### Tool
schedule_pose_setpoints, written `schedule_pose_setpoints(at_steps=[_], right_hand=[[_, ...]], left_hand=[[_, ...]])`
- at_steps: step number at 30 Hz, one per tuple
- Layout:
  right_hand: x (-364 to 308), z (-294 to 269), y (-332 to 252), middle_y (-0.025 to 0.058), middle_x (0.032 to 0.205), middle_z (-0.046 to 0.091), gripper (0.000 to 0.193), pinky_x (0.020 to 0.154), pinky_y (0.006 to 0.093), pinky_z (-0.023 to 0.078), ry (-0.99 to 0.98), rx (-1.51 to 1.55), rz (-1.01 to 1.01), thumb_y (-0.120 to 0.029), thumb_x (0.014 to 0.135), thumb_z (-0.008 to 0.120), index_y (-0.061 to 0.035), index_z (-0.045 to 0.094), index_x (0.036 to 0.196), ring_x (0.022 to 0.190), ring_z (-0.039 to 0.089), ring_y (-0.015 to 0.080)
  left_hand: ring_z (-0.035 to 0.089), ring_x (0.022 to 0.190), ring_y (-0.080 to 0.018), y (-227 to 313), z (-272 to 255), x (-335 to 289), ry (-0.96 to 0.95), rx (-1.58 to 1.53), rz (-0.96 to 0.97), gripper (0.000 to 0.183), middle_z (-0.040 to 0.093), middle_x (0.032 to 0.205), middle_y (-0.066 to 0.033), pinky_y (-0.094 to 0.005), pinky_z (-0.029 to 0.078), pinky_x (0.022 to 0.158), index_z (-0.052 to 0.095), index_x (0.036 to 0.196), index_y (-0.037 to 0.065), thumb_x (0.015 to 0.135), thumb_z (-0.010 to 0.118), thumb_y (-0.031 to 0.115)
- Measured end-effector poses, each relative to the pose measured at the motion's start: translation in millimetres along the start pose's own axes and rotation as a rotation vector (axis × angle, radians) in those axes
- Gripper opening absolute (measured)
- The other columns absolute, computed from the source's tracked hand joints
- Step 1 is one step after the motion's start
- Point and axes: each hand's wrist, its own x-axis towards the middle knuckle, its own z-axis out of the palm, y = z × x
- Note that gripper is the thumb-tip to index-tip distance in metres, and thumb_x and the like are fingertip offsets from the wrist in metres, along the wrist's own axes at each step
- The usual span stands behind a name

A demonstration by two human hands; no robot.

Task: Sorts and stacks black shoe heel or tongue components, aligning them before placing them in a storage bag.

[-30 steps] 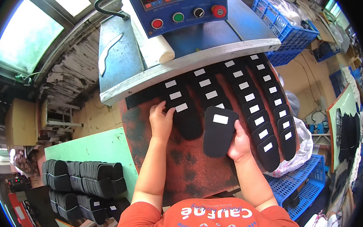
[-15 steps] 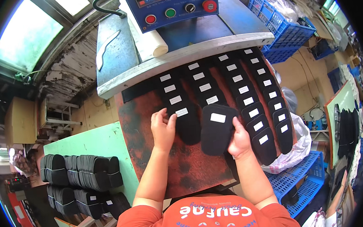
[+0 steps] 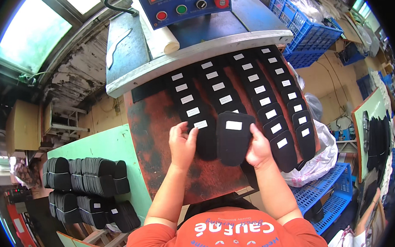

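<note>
My right hand grips a black rounded pad along its right edge. This pad carries a white label near its top and is lifted over the front of the second column. Beside the front pad of the leftmost column is my left hand, its thumb and fingers apart, the thumb close to that pad's white label. Several overlapping columns of labelled black pads lie on the reddish-brown board. The held pad partly covers one label behind it.
Beyond the board stands a blue press with a metal front edge and a control box. Bundled black pads lie on a green table at left. Blue crates and a plastic bag are at right.
One more labelled pad now shows at the front of the leftmost column, by my left hand. My right hand still holds its pad, slightly shifted. The view has moved a little.
</note>
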Motion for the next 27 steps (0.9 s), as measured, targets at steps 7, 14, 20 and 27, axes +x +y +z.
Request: schedule_pose_setpoints(at_steps=[7,14,20,27], right_hand=[[-16,3,-10,0.0128,0.123,0.053,0.043,0.098,0.0387,0.040,-0.029,0.020,-0.011,-0.031,0.099,0.031,-0.0007,0.045,0.125,0.114,0.051,0.0257],[-26,-4,-6,0.0148,0.123,0.052,0.042,0.099,0.0391,0.039,-0.027,-0.014,0.005,-0.028,0.098,0.030,0.0004,0.046,0.124,0.114,0.050,0.0266],[-36,-6,10,0.0125,0.118,0.056,0.035,0.097,0.0389,0.040,-0.012,0.067,0.123,-0.022,0.096,0.036,-0.0001,0.049,0.120,0.110,0.053,0.0251],[-54,-24,-18,0.0137,0.112,0.058,0.031,0.089,0.0377,0.048,0.005,-0.075,-0.024,-0.019,0.096,0.036,-0.0009,0.051,0.115,0.101,0.059,0.0255]], left_hand=[[0.053,0.058,-0.0060,34,-19,-29,-0.227,-0.594,-0.542,0.024,0.060,0.076,-0.0032,-0.0189,0.045,0.050,0.055,0.104,-0.003,0.082,0.063,0.001],[0.055,0.063,-0.0062,15,-7,-52,-0.048,-0.024,-0.065,0.023,0.059,0.082,-0.0045,-0.0180,0.045,0.049,0.055,0.102,-0.001,0.082,0.064,0.004],[0.052,0.061,-0.0048,66,-19,-66,-0.215,-0.677,-0.487,0.017,0.058,0.079,-0.0012,-0.0175,0.044,0.050,0.056,0.096,0.001,0.082,0.064,0.001],[0.052,0.058,-0.0065,31,-24,-85,-0.193,-0.266,-0.451,0.023,0.058,0.082,-0.0049,-0.0191,0.046,0.051,0.052,0.102,-0.001,0.082,0.063,0.004]])
